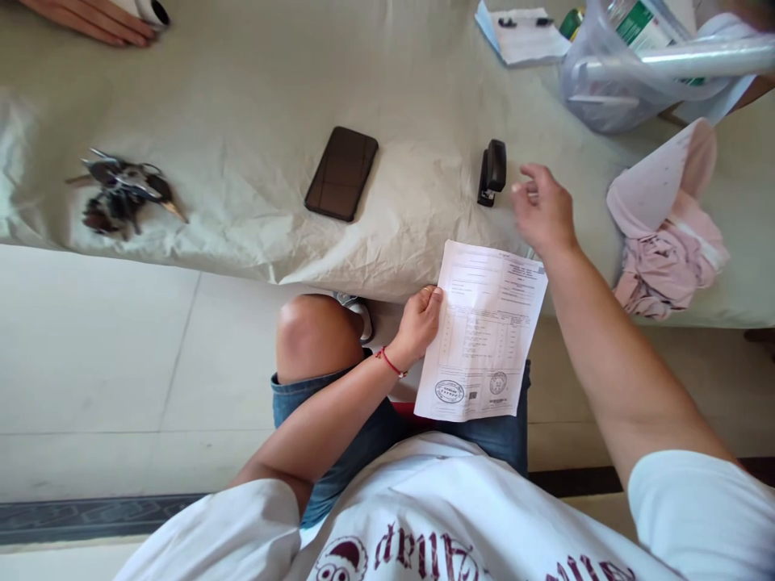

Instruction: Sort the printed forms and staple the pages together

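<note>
My left hand, with a red string bracelet at the wrist, pinches the left edge of a printed paper sheet. The sheet hangs above my lap at the table's front edge, its printed side up, with two round stamps near the bottom. Beyond its upper right corner is my right hand, holding nothing, its fingers loosely bent and apart. Just left of those fingers, not touched by them, a small black stapler rests on the cloth-covered table.
A black phone lies left of the stapler, and a bunch of keys is farther left. Pink cloth is bundled at right, below a plastic bag. A notepad lies behind. Another person's hand is at upper left.
</note>
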Motion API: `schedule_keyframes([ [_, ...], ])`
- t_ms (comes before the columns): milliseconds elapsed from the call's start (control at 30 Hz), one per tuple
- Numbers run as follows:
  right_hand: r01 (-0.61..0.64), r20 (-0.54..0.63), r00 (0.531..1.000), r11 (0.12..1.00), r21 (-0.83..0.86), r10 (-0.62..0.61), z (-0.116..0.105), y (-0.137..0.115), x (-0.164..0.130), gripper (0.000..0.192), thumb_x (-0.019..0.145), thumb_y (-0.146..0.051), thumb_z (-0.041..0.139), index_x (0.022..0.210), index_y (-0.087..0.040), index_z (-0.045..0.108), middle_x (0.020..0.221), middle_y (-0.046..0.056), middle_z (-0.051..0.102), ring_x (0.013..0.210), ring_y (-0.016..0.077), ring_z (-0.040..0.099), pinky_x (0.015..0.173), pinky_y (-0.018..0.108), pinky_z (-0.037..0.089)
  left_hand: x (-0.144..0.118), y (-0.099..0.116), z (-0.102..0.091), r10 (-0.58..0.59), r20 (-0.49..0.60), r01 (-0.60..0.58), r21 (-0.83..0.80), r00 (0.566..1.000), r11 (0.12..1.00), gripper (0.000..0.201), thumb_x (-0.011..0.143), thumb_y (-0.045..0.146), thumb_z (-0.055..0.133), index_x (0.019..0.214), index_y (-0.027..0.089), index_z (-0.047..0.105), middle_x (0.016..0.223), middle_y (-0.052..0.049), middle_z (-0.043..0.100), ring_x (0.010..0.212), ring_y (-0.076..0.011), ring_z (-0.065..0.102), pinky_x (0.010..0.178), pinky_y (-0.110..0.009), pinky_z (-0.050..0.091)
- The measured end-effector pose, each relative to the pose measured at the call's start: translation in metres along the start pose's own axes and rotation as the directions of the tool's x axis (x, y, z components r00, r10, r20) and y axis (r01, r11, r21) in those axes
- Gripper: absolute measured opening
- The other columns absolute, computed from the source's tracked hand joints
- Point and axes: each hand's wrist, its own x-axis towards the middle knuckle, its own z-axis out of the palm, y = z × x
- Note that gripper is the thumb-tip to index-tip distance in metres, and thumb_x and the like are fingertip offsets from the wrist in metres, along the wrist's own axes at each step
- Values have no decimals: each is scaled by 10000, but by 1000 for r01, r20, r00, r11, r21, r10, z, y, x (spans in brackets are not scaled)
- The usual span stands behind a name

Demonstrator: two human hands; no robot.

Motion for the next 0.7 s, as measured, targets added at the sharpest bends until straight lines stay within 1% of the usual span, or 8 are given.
schedule_keyframes([
  [67,-64,81,994,983,-175,79,11,-1,27,540,1045,-538,705,1485,-227,674,1236,137,787,1229,347,777,1194,633,586,0,-1,0,16,7,-16,13,1000,1000,459,1123,524,618,786,225,531,766,11,549,722,-149,486,697,-304,406],
  [167,-104,160,976,964,-245,146,20,-9,54,652,1037,-558,713,1560,-177,628,1294,186,784,1322,428,746,1193,681,550,0,-2,1,27,31,-28,20,999,999,501,1116,584,617,778,230,508,771,15,531,722,-146,467,693,-306,405],
  [233,-112,182,971,968,-226,154,23,-18,62,663,1032,-510,738,1577,-154,617,1286,179,789,1272,415,763,1156,659,570,-1,-3,1,32,43,-33,17,999,999,527,1102,634,624,781,233,507,774,14,534,725,-148,468,685,-306,404],
  [300,-121,207,966,977,-176,157,24,-25,64,622,1033,-441,757,1564,-143,631,1259,156,795,1191,357,785,1115,585,601,-1,-3,1,35,49,-36,18,998,999,541,1093,660,629,782,234,506,772,14,537,725,-149,469,681,-306,402],
  [400,-147,261,950,983,-110,172,23,-35,55,554,1036,-383,777,1512,-121,669,1181,119,802,1109,271,785,1083,465,611,-1,-3,1,34,46,-35,15,998,999,536,1100,649,625,783,231,516,776,13,538,723,-148,467,686,-309,402],
  [467,-165,290,940,984,-72,178,21,-39,44,583,1037,-386,792,1535,-115,655,1136,105,803,1074,240,771,1077,435,611,-2,-1,2,39,48,-40,12,998,999,533,1107,638,619,778,231,515,778,14,530,718,-147,464,691,-314,404],
  [600,-193,315,932,981,20,177,19,-42,15,686,1016,-370,804,1646,-194,596,1133,63,784,994,226,775,1022,458,652,-5,2,2,66,63,-68,26,996,997,542,1119,622,596,754,233,500,776,13,509,703,-144,443,689,-322,400],
  [700,-150,303,942,989,6,141,17,-41,-6,725,968,-357,830,1648,-222,617,1119,45,774,999,254,797,1049,530,653,-8,5,2,62,70,-64,21,996,998,533,1122,609,605,758,233,503,766,16,493,700,-145,425,675,-318,386],
])
